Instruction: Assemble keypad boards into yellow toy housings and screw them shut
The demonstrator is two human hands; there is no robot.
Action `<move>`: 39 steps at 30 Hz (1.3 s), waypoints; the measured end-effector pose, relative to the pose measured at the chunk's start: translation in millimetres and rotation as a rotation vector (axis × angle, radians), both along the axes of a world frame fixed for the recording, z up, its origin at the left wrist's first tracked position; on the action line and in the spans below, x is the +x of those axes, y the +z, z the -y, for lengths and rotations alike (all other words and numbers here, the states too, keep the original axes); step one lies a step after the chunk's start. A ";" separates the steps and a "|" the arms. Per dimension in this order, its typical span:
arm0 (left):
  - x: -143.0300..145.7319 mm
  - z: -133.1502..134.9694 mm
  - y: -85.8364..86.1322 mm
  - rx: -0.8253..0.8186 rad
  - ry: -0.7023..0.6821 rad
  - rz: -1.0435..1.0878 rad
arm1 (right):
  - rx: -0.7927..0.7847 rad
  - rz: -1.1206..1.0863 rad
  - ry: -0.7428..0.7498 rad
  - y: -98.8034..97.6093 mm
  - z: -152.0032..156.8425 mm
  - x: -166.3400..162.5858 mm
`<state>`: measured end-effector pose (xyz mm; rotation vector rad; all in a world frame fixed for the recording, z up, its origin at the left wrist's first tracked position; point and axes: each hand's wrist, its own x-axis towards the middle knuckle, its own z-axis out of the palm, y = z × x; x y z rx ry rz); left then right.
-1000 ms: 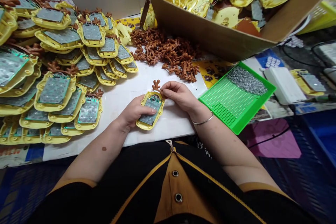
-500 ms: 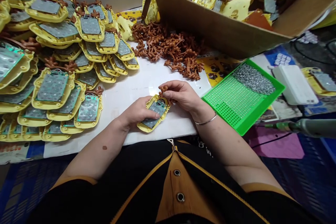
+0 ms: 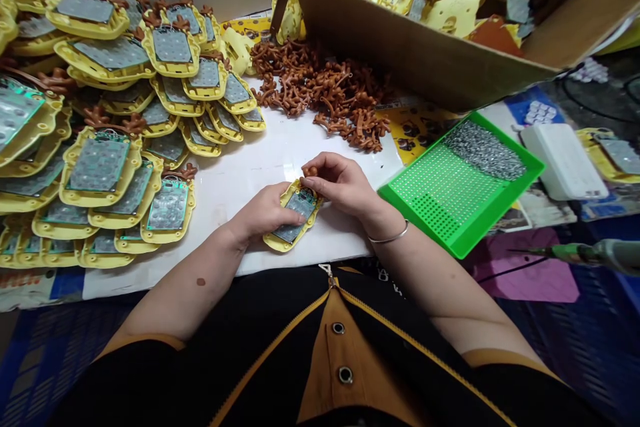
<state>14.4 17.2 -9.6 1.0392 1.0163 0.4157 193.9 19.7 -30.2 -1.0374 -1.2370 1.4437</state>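
My left hand [image 3: 270,212] grips a yellow plastic toy shell [image 3: 281,244] with a grey-covered circuit board [image 3: 295,217] in it, thumb lying across the board. At the shell's upper end, my right hand [image 3: 340,183] pinches a brown antler-shaped piece [image 3: 311,172], partly hidden by the fingers. Whether that piece is seated in the shell I cannot tell. Beyond the hands lies a heap of brown antler pieces [image 3: 320,90]. Yellow shells with boards [image 3: 167,207], many with brown antlers at the top, are stacked on the left.
A green perforated tray [image 3: 425,213] holds a pile of small metal screws [image 3: 485,150] on the right. Behind it stands a cardboard box [image 3: 410,47] of yellow parts. A white block-shaped object [image 3: 565,160] and a screwdriver-like tool [image 3: 590,252] are farther right.
My right hand has shifted slightly left and its fingers have curled further over the antler piece at the shell's top. My left hand keeps its hold on the shell.
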 end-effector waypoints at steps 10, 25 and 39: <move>0.2 0.2 -1.0 0.034 -0.028 -0.015 | 0.209 0.165 -0.045 -5.5 -2.6 0.8; -6.3 -3.7 -4.5 0.003 -0.130 0.098 | -0.149 -0.139 0.107 0.2 -5.7 4.8; -1.1 -3.5 2.3 -0.164 0.154 0.220 | -0.201 -0.005 0.139 3.4 -7.6 22.7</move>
